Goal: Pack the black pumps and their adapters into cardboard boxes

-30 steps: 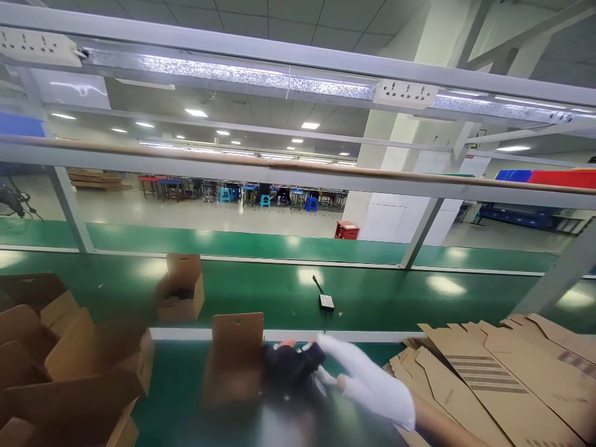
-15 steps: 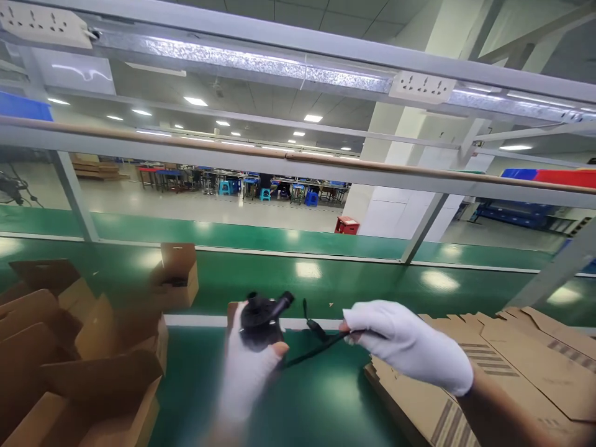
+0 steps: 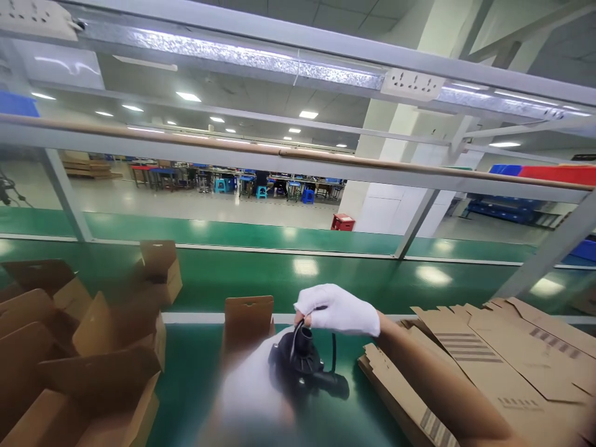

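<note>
Over the green table [image 3: 190,372], near the centre, gripped a black pump [image 3: 305,364] from its left in the blurred left hand [image 3: 256,388], with the side spout [image 3: 336,386] aimed right; pinched the cord [image 3: 334,352] beside the upright spout [image 3: 305,336] in the right hand [image 3: 338,309].

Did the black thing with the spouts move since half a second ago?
Yes. Judged against the slanted frame post, the black part has moved right, closer to the post in the picture, and lower down.
</note>
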